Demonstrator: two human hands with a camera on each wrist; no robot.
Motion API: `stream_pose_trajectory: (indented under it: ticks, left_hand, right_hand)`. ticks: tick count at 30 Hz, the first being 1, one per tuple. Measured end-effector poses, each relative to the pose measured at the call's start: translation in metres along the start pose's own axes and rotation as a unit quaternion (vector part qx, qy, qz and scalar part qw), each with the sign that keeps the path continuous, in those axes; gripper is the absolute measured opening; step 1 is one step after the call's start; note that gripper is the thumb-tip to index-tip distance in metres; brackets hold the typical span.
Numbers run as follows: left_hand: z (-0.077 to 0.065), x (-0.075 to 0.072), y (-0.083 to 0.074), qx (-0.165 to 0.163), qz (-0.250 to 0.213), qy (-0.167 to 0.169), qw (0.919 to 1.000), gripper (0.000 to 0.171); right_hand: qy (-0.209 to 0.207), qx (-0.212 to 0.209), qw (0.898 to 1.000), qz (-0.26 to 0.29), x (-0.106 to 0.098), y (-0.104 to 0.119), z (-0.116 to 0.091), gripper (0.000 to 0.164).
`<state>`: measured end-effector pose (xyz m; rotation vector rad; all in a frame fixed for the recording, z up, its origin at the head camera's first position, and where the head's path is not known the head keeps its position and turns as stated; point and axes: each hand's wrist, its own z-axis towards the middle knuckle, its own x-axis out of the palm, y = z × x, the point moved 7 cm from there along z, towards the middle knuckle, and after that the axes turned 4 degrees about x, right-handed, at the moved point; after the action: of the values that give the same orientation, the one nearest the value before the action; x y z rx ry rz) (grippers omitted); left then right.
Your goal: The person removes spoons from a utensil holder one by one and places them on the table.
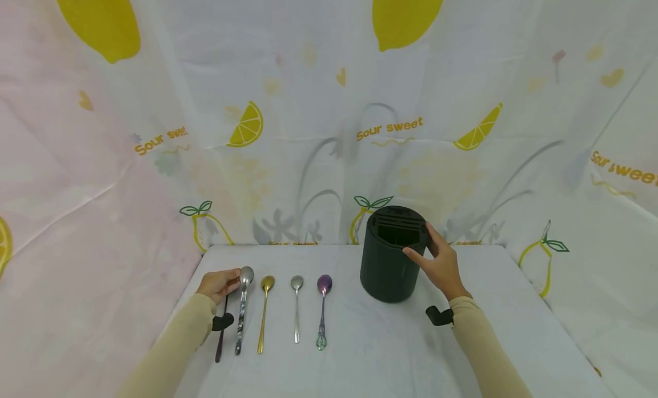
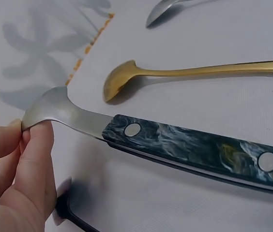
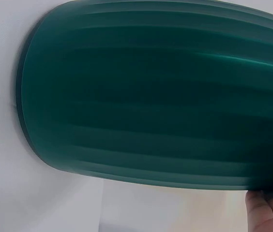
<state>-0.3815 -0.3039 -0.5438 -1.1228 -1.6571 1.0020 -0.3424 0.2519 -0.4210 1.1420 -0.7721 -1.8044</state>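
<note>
At the left of the row, my left hand (image 1: pixel 218 285) pinches the bowl end of a silver spoon (image 2: pixel 189 150) with a dark marbled, riveted handle. The left wrist view shows thumb and fingers at the bowl's tip. Under that hand lies a dark spoon (image 1: pixel 220 346), its head partly hidden. My right hand (image 1: pixel 443 268) grips the upper right side of a dark green utensil holder (image 1: pixel 388 272), thumb near the front rim and fingers round the far side. The holder stands upright, with a slotted top and a larger opening. Its ribbed wall (image 3: pixel 151 96) fills the right wrist view.
Right of the marbled-handled spoon lie a gold spoon (image 1: pixel 263 318), a small silver spoon (image 1: pixel 296 309) and a purple spoon (image 1: pixel 323 312) with an ornate greenish handle end. A white cloth (image 1: pixel 349 358) covers the table. Behind it hangs a lemon-print curtain (image 1: pixel 288 175).
</note>
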Motion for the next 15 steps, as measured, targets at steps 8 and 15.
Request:
stream_pose_trajectory:
  ticks: [8,15]
  left_hand:
    - [0.0004,0.006,-0.0012,0.028,0.082,-0.013,0.9962,0.025]
    - [0.0033,0.0091,0.0,0.02,0.095,-0.019,0.9951,0.03]
  right_hand:
    - [-0.001,0.001,1.0,-0.003,-0.0001,-0.0009,0.0011,0.087]
    - [-0.003,0.001,1.0,-0.004,-0.0012,0.0046,0.0001,0.087]
